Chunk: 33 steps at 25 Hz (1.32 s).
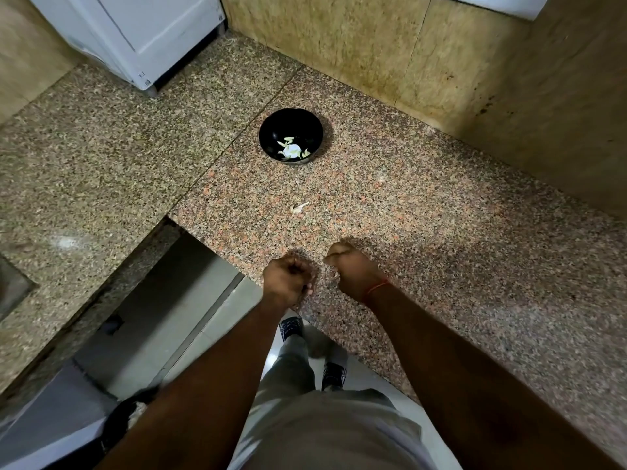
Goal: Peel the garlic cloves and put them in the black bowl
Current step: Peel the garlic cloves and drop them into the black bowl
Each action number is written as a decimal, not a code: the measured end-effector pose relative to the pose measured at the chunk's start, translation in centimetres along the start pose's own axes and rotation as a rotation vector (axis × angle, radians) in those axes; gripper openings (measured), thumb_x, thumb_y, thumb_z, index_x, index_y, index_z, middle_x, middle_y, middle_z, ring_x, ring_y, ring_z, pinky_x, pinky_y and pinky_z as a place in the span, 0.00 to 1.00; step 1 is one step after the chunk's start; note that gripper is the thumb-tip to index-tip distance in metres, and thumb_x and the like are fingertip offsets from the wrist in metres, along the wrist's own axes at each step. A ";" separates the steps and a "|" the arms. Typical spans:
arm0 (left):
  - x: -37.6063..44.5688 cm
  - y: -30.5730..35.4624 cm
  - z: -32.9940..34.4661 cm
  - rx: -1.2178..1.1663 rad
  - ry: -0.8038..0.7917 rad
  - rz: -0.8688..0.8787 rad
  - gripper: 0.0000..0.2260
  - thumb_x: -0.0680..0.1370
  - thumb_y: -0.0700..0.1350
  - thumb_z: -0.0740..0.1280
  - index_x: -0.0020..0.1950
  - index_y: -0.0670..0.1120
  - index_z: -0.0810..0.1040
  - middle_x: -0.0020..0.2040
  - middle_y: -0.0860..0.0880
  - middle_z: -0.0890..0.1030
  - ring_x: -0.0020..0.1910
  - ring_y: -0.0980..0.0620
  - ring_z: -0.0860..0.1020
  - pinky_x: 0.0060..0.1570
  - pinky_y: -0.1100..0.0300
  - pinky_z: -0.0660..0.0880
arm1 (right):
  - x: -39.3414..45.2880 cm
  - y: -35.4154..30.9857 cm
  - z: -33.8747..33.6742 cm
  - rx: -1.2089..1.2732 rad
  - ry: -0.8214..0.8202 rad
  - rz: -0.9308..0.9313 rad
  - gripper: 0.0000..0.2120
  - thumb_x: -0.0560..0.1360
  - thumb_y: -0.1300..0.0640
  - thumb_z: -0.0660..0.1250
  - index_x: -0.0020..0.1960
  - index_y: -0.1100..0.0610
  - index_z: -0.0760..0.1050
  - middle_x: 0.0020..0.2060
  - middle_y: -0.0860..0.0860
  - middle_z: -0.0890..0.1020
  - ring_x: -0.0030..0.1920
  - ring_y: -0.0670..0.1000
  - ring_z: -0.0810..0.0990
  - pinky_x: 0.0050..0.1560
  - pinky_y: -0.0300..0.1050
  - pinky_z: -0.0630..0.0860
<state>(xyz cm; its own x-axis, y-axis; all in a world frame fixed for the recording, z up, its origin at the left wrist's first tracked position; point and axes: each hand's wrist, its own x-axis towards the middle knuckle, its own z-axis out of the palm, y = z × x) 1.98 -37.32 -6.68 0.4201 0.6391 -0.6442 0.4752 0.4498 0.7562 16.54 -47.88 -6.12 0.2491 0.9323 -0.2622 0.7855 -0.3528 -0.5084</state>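
Observation:
The black bowl stands on the granite counter, far from me, with several pale garlic cloves in its bottom. One unpeeled garlic clove lies alone on the counter between the bowl and my hands. My left hand hovers at the counter's front edge with its fingers curled under; I see nothing in it. My right hand, a red thread at its wrist, is curled a little to the right, and a small pale bit of garlic peeks from under its fingers. The hands are slightly apart.
A white appliance stands at the back left corner. Tan stone walls close the counter at the back and right. The counter's cut-out edge drops to the floor on the left, where my legs and shoes show.

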 end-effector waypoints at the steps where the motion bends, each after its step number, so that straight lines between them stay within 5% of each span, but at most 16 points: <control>1: -0.1 -0.1 0.0 -0.002 0.001 -0.004 0.02 0.77 0.26 0.69 0.47 0.29 0.77 0.36 0.37 0.76 0.22 0.50 0.73 0.22 0.61 0.74 | -0.5 0.0 0.4 -0.002 0.000 -0.020 0.27 0.69 0.76 0.64 0.65 0.60 0.80 0.59 0.55 0.79 0.61 0.54 0.75 0.65 0.49 0.75; 7: -0.2 -0.9 0.0 0.005 0.041 -0.005 0.04 0.77 0.26 0.69 0.51 0.29 0.79 0.36 0.41 0.77 0.21 0.57 0.74 0.23 0.64 0.74 | -1.6 0.6 1.7 0.130 0.126 0.119 0.18 0.71 0.61 0.78 0.60 0.57 0.83 0.55 0.53 0.83 0.55 0.54 0.80 0.59 0.53 0.79; 13: 0.3 -1.8 0.0 0.032 0.074 0.022 0.04 0.76 0.28 0.71 0.44 0.35 0.81 0.36 0.40 0.81 0.25 0.51 0.76 0.26 0.62 0.76 | -1.2 -0.1 1.5 0.134 0.146 0.183 0.16 0.75 0.68 0.69 0.60 0.57 0.83 0.57 0.54 0.83 0.54 0.52 0.81 0.62 0.46 0.78; 18: 0.3 -2.2 0.1 0.029 0.075 0.047 0.07 0.76 0.28 0.72 0.41 0.38 0.81 0.33 0.43 0.81 0.24 0.53 0.76 0.26 0.61 0.77 | -0.8 -0.7 2.2 0.234 0.206 0.176 0.17 0.76 0.69 0.60 0.58 0.59 0.83 0.53 0.56 0.83 0.51 0.52 0.80 0.56 0.53 0.80; 27: 1.3 -3.4 -0.2 -0.011 0.049 0.026 0.14 0.75 0.26 0.71 0.36 0.44 0.81 0.29 0.46 0.81 0.27 0.47 0.76 0.34 0.54 0.76 | -0.4 -0.4 1.7 0.078 0.104 0.143 0.13 0.76 0.62 0.72 0.60 0.57 0.83 0.58 0.53 0.82 0.58 0.53 0.79 0.65 0.50 0.76; 33: 1.3 -3.3 0.4 -0.075 0.057 0.040 0.12 0.76 0.24 0.68 0.38 0.39 0.79 0.27 0.47 0.79 0.23 0.51 0.75 0.27 0.60 0.73 | 0.3 -1.6 2.2 -0.060 0.107 0.173 0.17 0.73 0.70 0.66 0.55 0.55 0.85 0.52 0.55 0.85 0.50 0.53 0.82 0.56 0.49 0.81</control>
<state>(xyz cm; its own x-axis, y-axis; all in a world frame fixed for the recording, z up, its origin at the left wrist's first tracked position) 1.27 -38.25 -10.11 0.3921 0.6908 -0.6075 0.3989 0.4674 0.7890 14.11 -47.20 -7.15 0.4395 0.8625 -0.2509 0.7573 -0.5060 -0.4128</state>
